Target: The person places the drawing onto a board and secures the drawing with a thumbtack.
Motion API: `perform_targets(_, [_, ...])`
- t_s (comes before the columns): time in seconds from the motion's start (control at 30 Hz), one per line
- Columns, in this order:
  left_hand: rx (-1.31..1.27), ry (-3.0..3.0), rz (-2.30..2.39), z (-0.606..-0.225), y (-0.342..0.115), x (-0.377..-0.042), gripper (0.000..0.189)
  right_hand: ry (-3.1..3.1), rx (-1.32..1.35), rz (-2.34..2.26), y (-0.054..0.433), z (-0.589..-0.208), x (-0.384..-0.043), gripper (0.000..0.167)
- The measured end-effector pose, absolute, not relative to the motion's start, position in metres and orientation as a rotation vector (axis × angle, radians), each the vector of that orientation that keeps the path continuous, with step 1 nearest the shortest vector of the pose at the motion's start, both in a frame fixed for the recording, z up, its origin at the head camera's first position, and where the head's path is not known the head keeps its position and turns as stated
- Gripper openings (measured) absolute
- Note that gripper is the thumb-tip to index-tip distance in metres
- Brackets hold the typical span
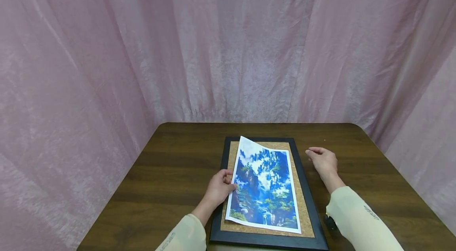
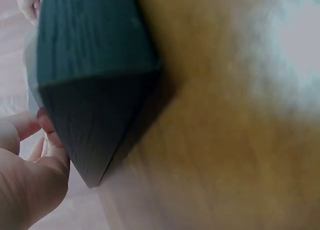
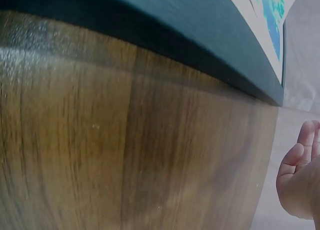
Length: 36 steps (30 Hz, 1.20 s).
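Observation:
A paper print [image 1: 265,187] of blue mountains, trees and a waterfall lies askew over a cork board [image 1: 304,207] with a black frame [image 1: 268,242]. Its upper left corner lifts off the cork. My left hand [image 1: 218,187] pinches the print's left edge, thumb on top, fingers partly hidden at the edge. In the left wrist view the frame's corner [image 2: 100,84] covers part of that grip. Beyond the frame's right side, my right hand [image 1: 323,162] hovers above the table with loosely bent fingers; nothing shows in it. The right wrist view catches this hand [image 3: 300,175] at its edge.
The brown wooden table [image 1: 164,172] carries the framed board near its front edge. Pink curtains [image 1: 231,45] hang behind and on both sides. A tiny pale speck [image 1: 324,140] lies on the table beyond my right hand.

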<state>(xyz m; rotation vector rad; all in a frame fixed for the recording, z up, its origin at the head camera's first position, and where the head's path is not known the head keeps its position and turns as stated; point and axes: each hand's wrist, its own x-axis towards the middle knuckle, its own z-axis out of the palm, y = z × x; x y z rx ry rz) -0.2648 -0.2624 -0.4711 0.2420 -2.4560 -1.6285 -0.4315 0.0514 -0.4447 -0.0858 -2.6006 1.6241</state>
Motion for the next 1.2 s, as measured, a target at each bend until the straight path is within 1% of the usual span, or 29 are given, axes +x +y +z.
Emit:
perform_targets(0.17, [0.251,-2.491,-1.601,-0.471,-0.264,-0.265,0.042,-2.592,-0.083,1.65,0.046,-0.446,-0.432,0.037])
perform_targets(0.47, [0.236,-2.618,-1.471,-0.468,-0.27,-0.266,0.037,-2.58,-0.073,1.66,0.036,-0.448,-0.431,0.037])
perform_targets(0.8, [0.189,-2.665,-1.533,-0.466,-0.274,-0.27,0.046,-2.59,-0.046,1.675,0.025,-0.448,-0.428,0.037])
perform_targets(1.2, [0.091,-2.765,-1.489,-0.461,-0.277,-0.278,0.048,-2.568,-0.043,1.713,0.013,-0.448,-0.429,0.035])
